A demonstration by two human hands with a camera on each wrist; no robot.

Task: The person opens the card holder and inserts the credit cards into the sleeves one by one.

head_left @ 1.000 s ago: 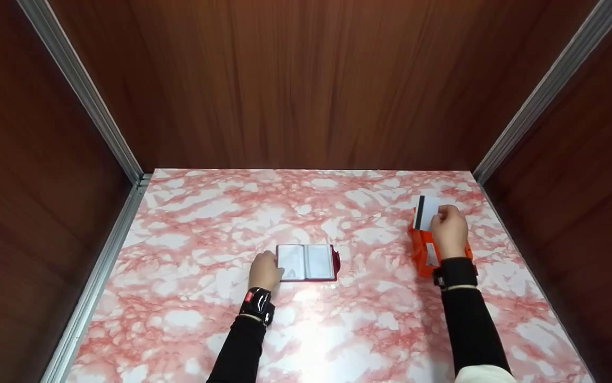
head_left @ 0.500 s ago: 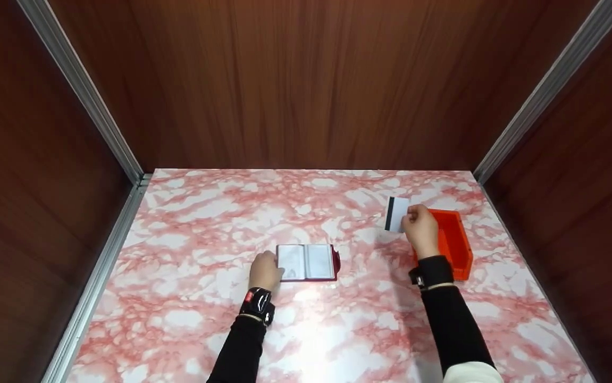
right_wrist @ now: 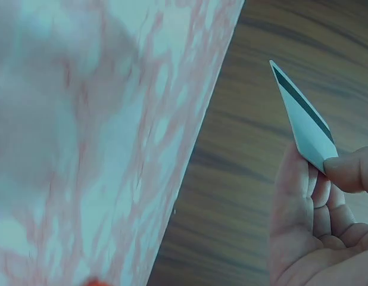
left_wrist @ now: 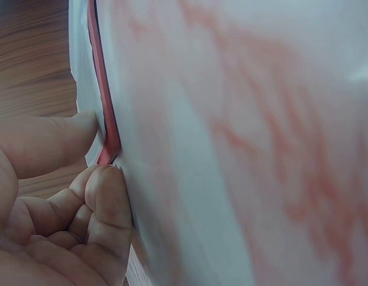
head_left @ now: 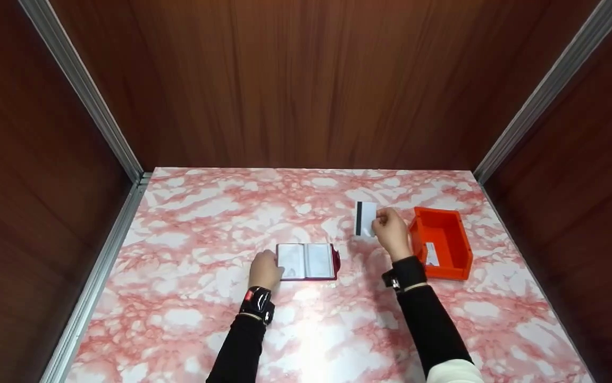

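A small card holder (head_left: 318, 261) with clear sleeves and a dark red cover lies spread open on the table. At its left edge my left hand (head_left: 266, 272) pinches it; the left wrist view shows the thumb over the pages and curled fingers by the red cover edge (left_wrist: 101, 77). My right hand (head_left: 392, 232) holds a white card (head_left: 368, 218) with a black stripe, raised behind and to the right of the card holder. Thumb and fingertips pinch one end of the card in the right wrist view, the striped side (right_wrist: 303, 113) sticking out.
An orange bin (head_left: 446, 275) with a white label on its side stands to the right of my right hand. The table (head_left: 204, 213) has a red and white marbled top. Brown wood-grain panels (head_left: 295, 85) enclose it at the back and sides.
My right hand has carried the card leftward from above the orange bin to near the card holder. The bin is now uncovered. My left hand and the card holder have stayed put.
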